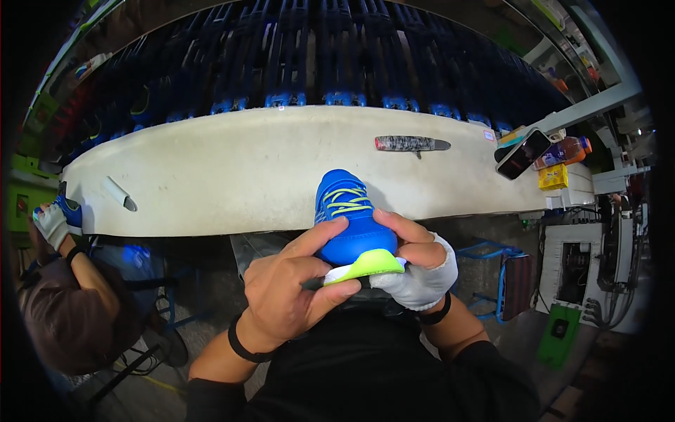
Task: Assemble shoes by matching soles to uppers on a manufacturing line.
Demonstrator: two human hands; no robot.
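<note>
A blue sneaker (358, 239) with yellow-green laces is held between my two hands at the near edge of the pale work table. Its rounded end with the lime-green sole (373, 263) and a white midsole strip points toward me. My bare left hand (292, 274) grips the left side, thumb low by the sole and index finger on the blue upper. On the other side my right hand (420, 264), in a white glove with bare fingertips, presses the upper and the sole edge. The shoe's underside is hidden.
A wrapped-handle knife (411, 143) lies beyond the shoe. A grey-white tube-like tool (119, 193) rests at left. A phone (524, 153), bottle (562, 152) and yellow box (553, 177) stand at right. Blue-ended racks (344, 98) line the back. A gloved co-worker (53, 225) handles another blue shoe.
</note>
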